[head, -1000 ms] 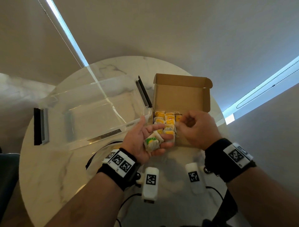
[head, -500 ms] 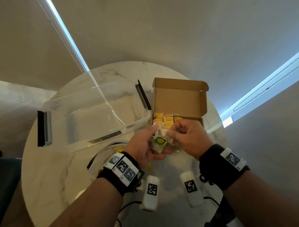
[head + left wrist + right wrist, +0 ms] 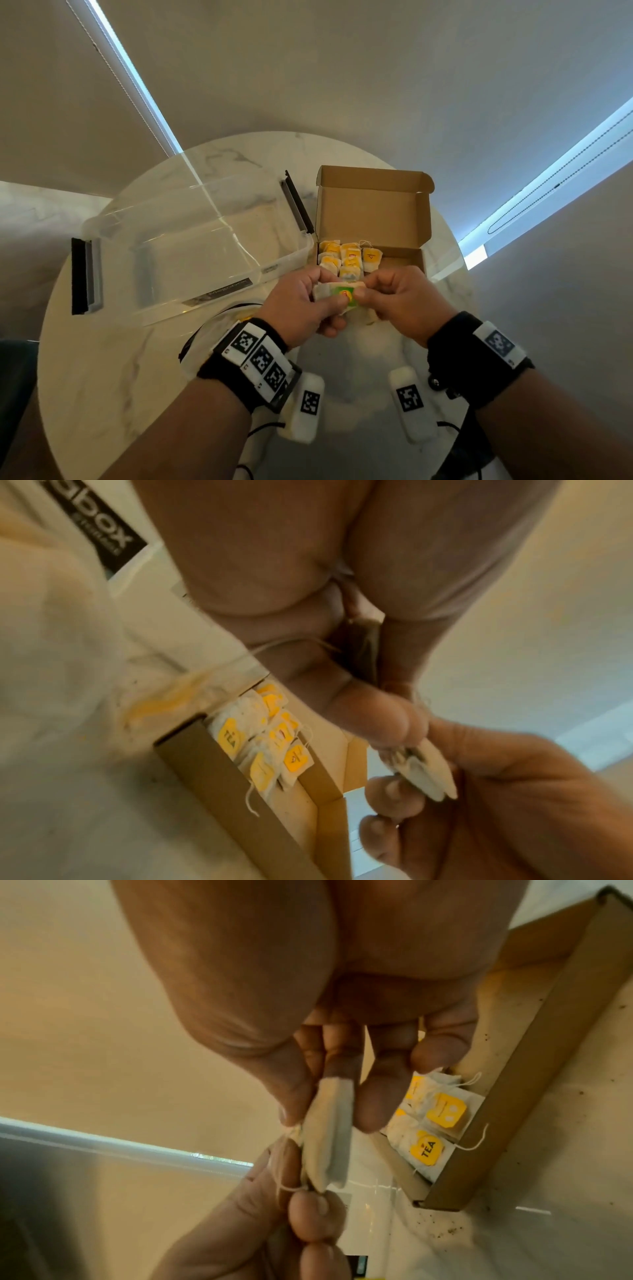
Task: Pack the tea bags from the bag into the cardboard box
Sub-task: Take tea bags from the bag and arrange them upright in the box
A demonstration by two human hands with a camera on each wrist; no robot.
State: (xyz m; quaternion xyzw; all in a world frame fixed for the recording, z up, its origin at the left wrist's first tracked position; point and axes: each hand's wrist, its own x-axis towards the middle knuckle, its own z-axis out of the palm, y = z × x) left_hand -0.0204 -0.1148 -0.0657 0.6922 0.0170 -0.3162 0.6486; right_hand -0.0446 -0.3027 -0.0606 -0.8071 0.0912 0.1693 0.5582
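Just in front of the open cardboard box (image 3: 373, 212), both hands hold a small bundle of tea bags (image 3: 342, 294) with a green tag. My left hand (image 3: 329, 298) grips the bundle's left side. My right hand (image 3: 366, 291) pinches its right end between thumb and fingers. The right wrist view shows the pale tea bags (image 3: 329, 1137) edge-on in my right hand (image 3: 329, 1110), with the left hand (image 3: 274, 1218) below. Several yellow-tagged tea bags (image 3: 346, 257) fill the box's left part. The plastic bag (image 3: 212, 322) lies mostly hidden under my left wrist.
A large clear plastic tub (image 3: 188, 253) with black latches stands left of the box on the round marble table (image 3: 102, 377). Tea dust speckles the table beside the box wall (image 3: 514, 1096). Cables trail near the table's front edge.
My right hand left the box and took hold of the tea bags lying in my left palm. Both hands drew together, and the left hand's fingers closed over the bundle.
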